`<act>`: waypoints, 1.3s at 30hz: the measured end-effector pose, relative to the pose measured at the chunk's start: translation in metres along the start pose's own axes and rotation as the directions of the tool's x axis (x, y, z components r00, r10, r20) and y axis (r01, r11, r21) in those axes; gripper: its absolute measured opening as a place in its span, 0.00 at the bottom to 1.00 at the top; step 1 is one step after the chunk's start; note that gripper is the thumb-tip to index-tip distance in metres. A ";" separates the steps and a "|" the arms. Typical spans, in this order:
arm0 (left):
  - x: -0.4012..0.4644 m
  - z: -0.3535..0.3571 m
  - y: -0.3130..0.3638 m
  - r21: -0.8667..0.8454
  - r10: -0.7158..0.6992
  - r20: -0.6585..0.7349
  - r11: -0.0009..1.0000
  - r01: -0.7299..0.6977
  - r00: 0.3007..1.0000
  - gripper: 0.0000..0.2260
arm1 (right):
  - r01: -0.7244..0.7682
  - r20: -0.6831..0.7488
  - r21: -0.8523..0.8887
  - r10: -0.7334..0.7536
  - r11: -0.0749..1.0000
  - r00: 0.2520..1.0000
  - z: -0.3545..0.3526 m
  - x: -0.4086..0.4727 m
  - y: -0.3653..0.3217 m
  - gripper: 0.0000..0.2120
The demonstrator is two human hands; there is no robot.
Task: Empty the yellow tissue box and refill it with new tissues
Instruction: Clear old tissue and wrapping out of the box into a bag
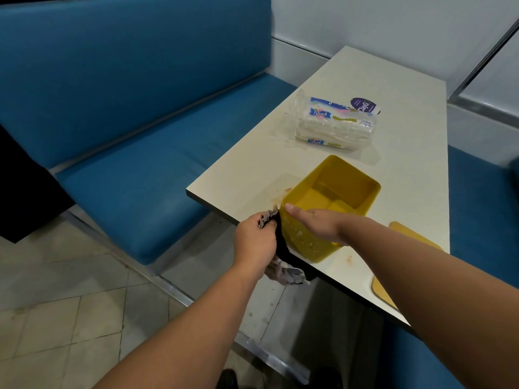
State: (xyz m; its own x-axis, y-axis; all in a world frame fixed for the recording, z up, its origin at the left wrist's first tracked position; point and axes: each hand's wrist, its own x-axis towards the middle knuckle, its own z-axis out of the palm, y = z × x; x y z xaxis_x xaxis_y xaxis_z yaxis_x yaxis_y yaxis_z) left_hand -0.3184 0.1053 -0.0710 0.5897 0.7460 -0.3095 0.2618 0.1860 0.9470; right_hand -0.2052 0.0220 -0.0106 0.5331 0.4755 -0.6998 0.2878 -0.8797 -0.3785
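Cleaning stage, by the look of it, between emptying and refilling; yellow tissue box (pixel 331 203) standing open-topped on the table (pixel 393 88) at its near corner, nothing visible inside but bare yellow floor and walls, so emptying judged done; pale specks showing on the box's near outer wall.

Left hand (pixel 254 241) just left of the box, at the box's near-left corner, fingers curled round a bunched grey and dark cloth (pixel 283 272); cloth pressed against that corner and trailing down below the table edge. Right hand (pixel 316 221) laid on the box's near rim, thumb stretched along the rim, other fingers out of sight behind the hand, so grip on the wall or flat rest cannot be told; appears to steady the box.

Pack of paper towels (pixel 335 123) lying beyond the box, well apart from it, wrapped in clear printed film, apparently the refill. Flat tan lid (pixel 404 259), likely the box's own, lying right of the box near the table's near edge.

Next move likely calls for finishing the wipe, setting the cloth down away from the box, then reaching past the box for the pack and lifting out a stack squarely enough to drop inside the box without crumpling; lid last.
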 end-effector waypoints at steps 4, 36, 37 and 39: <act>-0.004 0.002 0.003 -0.055 0.040 -0.014 0.998 -0.041 0.999 0.08 | 0.011 -0.011 -0.008 -0.011 1.000 1.000 0.000 -0.001 0.000 0.42; 0.002 0.006 -0.004 0.302 -0.012 -0.019 0.953 0.017 1.000 0.08 | 0.048 0.005 -0.038 -0.048 0.998 0.999 -0.001 0.001 0.002 0.43; 0.002 0.005 -0.004 0.265 -0.010 -0.022 0.964 0.016 1.000 0.08 | 0.046 0.003 -0.036 -0.046 0.998 0.999 -0.001 0.001 0.002 0.43; 0.000 0.004 -0.005 0.233 -0.009 -0.012 0.972 0.011 1.000 0.09 | 0.039 -0.001 -0.028 -0.039 0.999 0.999 -0.001 0.002 0.003 0.43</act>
State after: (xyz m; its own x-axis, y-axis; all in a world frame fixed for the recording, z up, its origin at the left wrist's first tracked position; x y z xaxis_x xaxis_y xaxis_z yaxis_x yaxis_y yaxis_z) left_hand -0.3173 0.1016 -0.0763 0.5784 0.7518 -0.3167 0.4391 0.0403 0.8975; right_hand -0.2023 0.0199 -0.0121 0.5218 0.5097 -0.6840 0.3308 -0.8600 -0.3884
